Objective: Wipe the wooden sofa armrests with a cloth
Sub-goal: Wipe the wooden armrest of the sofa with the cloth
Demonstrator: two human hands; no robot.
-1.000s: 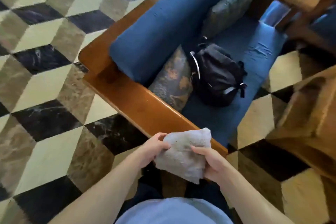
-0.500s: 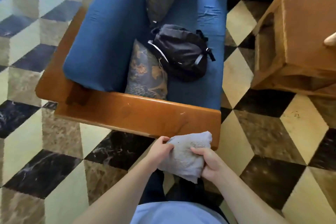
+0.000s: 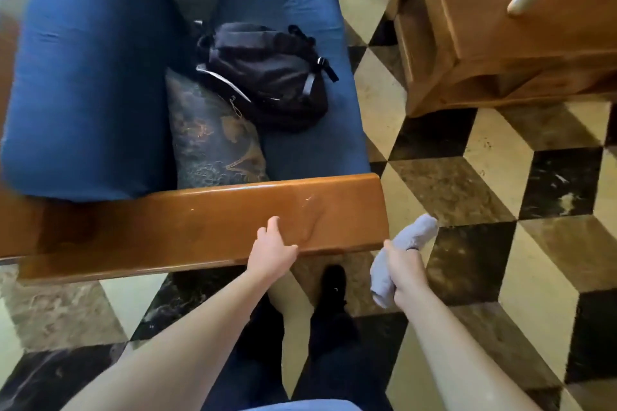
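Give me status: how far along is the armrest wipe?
Done: nothing visibly wiped. In hand: right hand grips the bunched cloth off the armrest, past its end; left hand rests on the armrest's near edge. Left: wiping this armrest; no other armrest shows in this view.

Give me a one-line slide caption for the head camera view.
Left hand rests on the wooden armrest while the right hand holds a bunched grey cloth beside it, off the wood.

Under the left hand (image 3: 272, 252) the wooden armrest (image 3: 200, 227) is glossy, varnished and smooth. The right hand (image 3: 405, 272) grips a soft matt grey cloth (image 3: 417, 233). Beyond lie matt blue fabric cushions (image 3: 90, 77); below, polished marble floor (image 3: 484, 197).
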